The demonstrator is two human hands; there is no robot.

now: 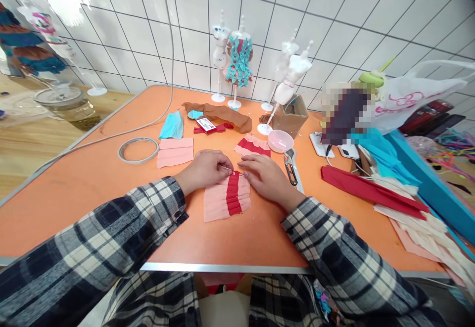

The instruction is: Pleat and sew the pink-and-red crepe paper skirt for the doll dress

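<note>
In the head view, a pleated pink cloth piece with a red middle strip (pixel 233 193) lies on the table in front of me. My left hand (pixel 208 169) is at its upper left edge, thumb and fingers pinched on a thin, pale, needle-like piece by the top of the red strip. Over the upper right corner rests my right hand (pixel 269 177), fingers stretched out and apart, tips touching the cloth. Beyond my hands lies a second pink and red pleated piece (pixel 254 145). A folded pink cloth (pixel 175 152) sits left of my left hand.
Thread snips (pixel 291 169) and a pink bowl (pixel 281 141) are right of my hands. A tape roll (pixel 138 150) lies left, near a cable (pixel 122 131). Small white dress forms (pixel 295 72) stand at the back. Red cloth (pixel 371 192) and other fabrics lie at right.
</note>
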